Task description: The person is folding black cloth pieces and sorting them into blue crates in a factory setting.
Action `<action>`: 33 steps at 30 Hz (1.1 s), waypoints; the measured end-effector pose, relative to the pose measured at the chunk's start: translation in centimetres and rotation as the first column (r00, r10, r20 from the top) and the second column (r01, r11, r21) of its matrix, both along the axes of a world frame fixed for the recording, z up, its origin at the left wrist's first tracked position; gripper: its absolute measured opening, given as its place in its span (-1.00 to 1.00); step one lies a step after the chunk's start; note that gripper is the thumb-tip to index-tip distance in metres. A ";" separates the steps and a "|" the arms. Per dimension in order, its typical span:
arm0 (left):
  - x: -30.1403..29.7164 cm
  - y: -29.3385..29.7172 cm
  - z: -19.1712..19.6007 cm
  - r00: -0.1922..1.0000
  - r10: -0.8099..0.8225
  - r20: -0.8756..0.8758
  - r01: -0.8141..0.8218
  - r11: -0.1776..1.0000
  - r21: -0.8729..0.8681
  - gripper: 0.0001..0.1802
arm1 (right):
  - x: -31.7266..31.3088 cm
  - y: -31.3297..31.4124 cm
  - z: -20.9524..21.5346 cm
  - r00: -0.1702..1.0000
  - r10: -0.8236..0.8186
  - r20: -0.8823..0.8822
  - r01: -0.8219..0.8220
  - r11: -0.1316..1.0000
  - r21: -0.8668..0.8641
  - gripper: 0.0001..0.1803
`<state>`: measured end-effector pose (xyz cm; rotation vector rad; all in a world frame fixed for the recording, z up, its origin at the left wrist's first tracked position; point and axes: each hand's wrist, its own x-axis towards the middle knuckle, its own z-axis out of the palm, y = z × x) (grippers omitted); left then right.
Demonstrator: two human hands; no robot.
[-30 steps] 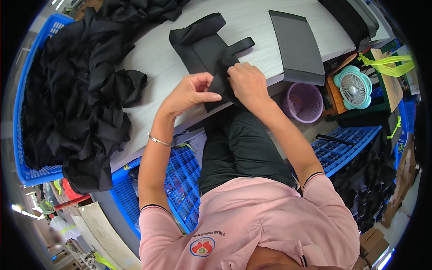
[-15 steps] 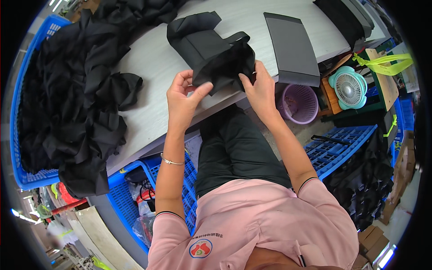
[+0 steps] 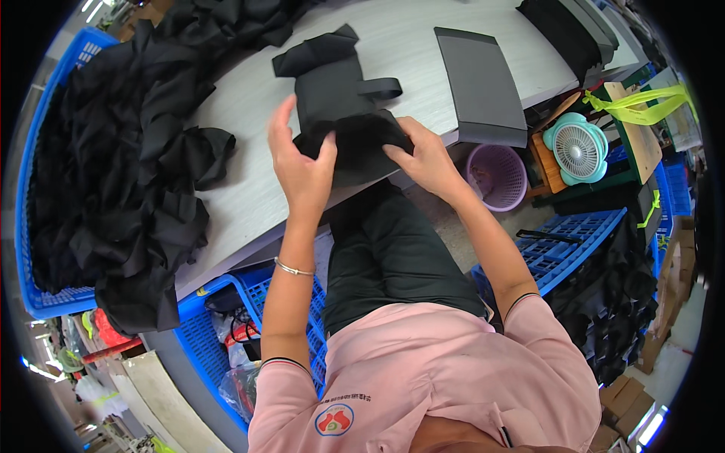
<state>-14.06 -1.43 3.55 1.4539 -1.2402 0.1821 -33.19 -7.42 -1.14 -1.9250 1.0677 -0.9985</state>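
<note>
A black fabric pouch (image 3: 326, 92) lies on the table in front of me, its dark mouth facing my body. A folded flap stands at its far end and a short strap loop sticks out on its right side. My right hand (image 3: 423, 157) pinches the right edge of the mouth, thumb on the inside and fingers behind the cloth. My left hand (image 3: 300, 162) is at the left edge, fingers stretched out and apart from the thumb, whose tip touches the mouth's cloth. The pouch's inside is too dark to make out.
Heaped black cloth pieces (image 3: 128, 158) fill a blue basket (image 3: 57, 302) at left. A flat grey panel (image 3: 483, 83) lies on the table (image 3: 245, 98) to the right, with stacked black pieces (image 3: 563, 38) beyond. Beside the table are a purple bin (image 3: 507, 177) and a turquoise fan (image 3: 578, 149).
The pouch has turned straighter toward me and lies flatter, its strap loop now pointing right. My left hand's fingers have straightened and spread; my right hand has moved slightly down and left.
</note>
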 end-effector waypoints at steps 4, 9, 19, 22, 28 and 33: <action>1.5 -2.0 -0.8 0.950 -0.055 -0.307 0.152 0.942 0.300 -0.82 | -1.0 -0.8 3.2 0.985 -0.160 0.064 0.151 0.980 0.126 -0.54; 3.0 -3.9 -1.2 0.961 0.118 -0.250 -0.085 0.987 0.139 -0.81 | -5.2 -5.7 0.1 0.576 -0.732 -0.365 0.471 0.662 -0.583 -0.60; -3.4 2.5 0.4 0.970 -0.158 -0.183 0.155 0.987 -0.032 -0.58 | -5.8 -7.3 0.2 0.684 -0.595 -0.422 0.290 0.753 -0.591 -0.88; -6.6 4.3 -1.6 0.508 -0.462 -0.727 0.633 0.773 -0.049 -0.56 | -6.0 -4.3 3.4 0.726 -0.595 -0.345 0.370 0.760 -0.534 -0.87; -9.9 4.4 -5.4 -0.158 -0.332 -0.930 0.723 0.603 -0.338 -0.23 | -4.8 9.9 6.2 0.926 -0.332 -0.178 0.197 0.829 -0.523 -0.83; -8.2 6.7 -6.6 -0.378 -0.276 -0.884 0.775 0.428 -0.465 -0.14 | -5.4 15.4 5.2 0.987 -0.094 0.132 0.068 0.980 0.188 -0.77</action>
